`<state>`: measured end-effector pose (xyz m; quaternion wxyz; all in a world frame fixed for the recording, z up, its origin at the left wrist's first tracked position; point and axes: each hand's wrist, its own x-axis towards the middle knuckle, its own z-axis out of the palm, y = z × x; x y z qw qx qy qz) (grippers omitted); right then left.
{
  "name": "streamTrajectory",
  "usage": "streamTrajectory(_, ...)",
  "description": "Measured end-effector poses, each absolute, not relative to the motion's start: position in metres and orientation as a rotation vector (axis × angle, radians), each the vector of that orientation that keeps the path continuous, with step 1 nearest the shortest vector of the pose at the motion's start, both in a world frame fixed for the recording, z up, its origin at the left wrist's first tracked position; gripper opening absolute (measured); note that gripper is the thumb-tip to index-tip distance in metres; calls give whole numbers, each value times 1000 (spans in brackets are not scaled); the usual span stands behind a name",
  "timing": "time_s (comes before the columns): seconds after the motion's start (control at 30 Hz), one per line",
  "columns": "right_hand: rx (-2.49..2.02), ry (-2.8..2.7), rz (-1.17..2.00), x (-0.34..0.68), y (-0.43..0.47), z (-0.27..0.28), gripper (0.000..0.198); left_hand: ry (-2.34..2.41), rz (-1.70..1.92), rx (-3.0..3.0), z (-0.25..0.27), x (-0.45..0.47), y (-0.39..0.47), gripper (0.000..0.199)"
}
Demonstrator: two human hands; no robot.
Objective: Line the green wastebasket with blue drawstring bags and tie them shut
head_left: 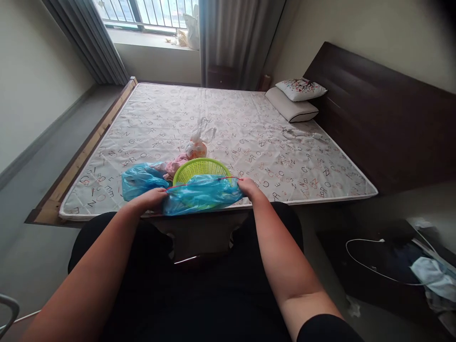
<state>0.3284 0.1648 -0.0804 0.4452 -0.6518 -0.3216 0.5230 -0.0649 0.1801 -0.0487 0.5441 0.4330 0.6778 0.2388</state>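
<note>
A blue plastic bag [203, 197] is stretched between my two hands at the near edge of the bed, with a thin red drawstring along its top. My left hand [155, 197] is closed on the bag's left end, and my right hand [248, 187] grips its right end by the red string. Behind the bag, and partly hidden by it, stands a lime-green plastic basket [203, 166]. A second blue plastic bag [140, 180] lies to the left, touching some pink cloth [174, 166]. Beyond the cloth sits a knotted white translucent bag [197, 148] with something orange showing.
The bare mattress [242, 128] has a letter print. Two pillows [294, 104] are stacked by the dark headboard [377, 104]. At the right, a dark low table [377, 261] holds a white cable [359, 256] and a pale blue face mask [432, 275]. Grey curtains [238, 42] flank the window.
</note>
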Motion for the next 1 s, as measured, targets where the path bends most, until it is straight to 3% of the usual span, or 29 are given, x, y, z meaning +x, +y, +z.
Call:
streamTrajectory(0.1,-1644,-697,1220,323,182,-82,17,1770,565,1099,-51,-66,202,12)
streamTrajectory(0.27,-1518,-628,1254,313,204,-71,21,1813,874,1145,-52,-53,230,15)
streamTrajectory(0.53,-1223,-1056,1784,338,201,-28,34,1540,836,1426,-44,-33,234,46)
streamTrajectory(0.7,-1364,-1249,1754,345,200,-22,28,1390,705,1890,-42,-27,230,66)
streamTrajectory(0.77,-1407,-1181,1727,341,202,-21,25,1405,609,2097,-49,-21,232,55)
streamTrajectory(0.87,-1333,-1099,1763,336,206,-19,37,1446,585,2206,-58,-12,238,15)
streamTrajectory(1.0,-1322,-1259,1648,334,206,-15,65,1592,691,2056,-53,-9,247,32)
